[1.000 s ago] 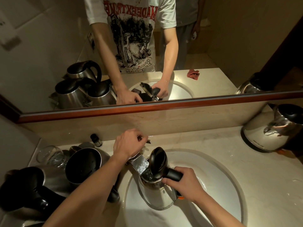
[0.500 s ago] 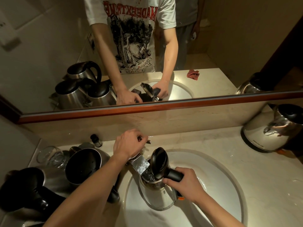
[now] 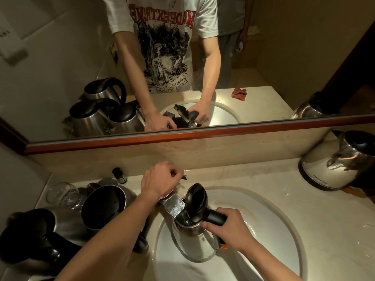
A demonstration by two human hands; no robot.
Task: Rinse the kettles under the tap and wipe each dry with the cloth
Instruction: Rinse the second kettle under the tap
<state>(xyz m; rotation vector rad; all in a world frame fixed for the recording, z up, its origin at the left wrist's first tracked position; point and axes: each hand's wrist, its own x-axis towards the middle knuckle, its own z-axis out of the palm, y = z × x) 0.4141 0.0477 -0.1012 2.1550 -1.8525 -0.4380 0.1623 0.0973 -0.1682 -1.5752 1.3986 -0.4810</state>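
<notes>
Far left on the marble counter [image 3: 274,195], two kettles [image 3: 60,226] wait, brushed steel bodies with black plastic rims, one open-mouthed and dark inside; a clear glass [image 3: 60,194] and a small dark bottle [image 3: 119,175] stand behind them.

Moving in, the left hand [image 3: 159,179] sits on the tap handle, fingers curled round it, though the lever itself is mostly hidden under the knuckles. From under that hand the tap [image 3: 172,206] juts out, a flat square chrome spout, angling down and right straight into the mouth of the kettle [image 3: 195,240] in play.

That kettle is over the sink [image 3: 284,236], white and oval. It's a rounded steel pot, shiny and reflective, black lid [image 3: 195,201] flipped up on its hinge, water glinting inside the opening. The right hand [image 3: 231,228] grips the black handle, fingers wrapped tight, an orange switch peeking out below the palm.

Here's the relation that counts: spout directly above the open mouth, kettle upright, its handle pointing right toward the holding hand. My read is it's filling for the rinse, so the left hand, nearest the handle, is placed to shut the water off, and the right to swirl and tip.

Far right, another steel kettle [image 3: 334,163] stands on its base by the wall. The cloth [image 3: 239,93], reddish and crumpled, shows only in the mirror, on the counter's near right edge.
</notes>
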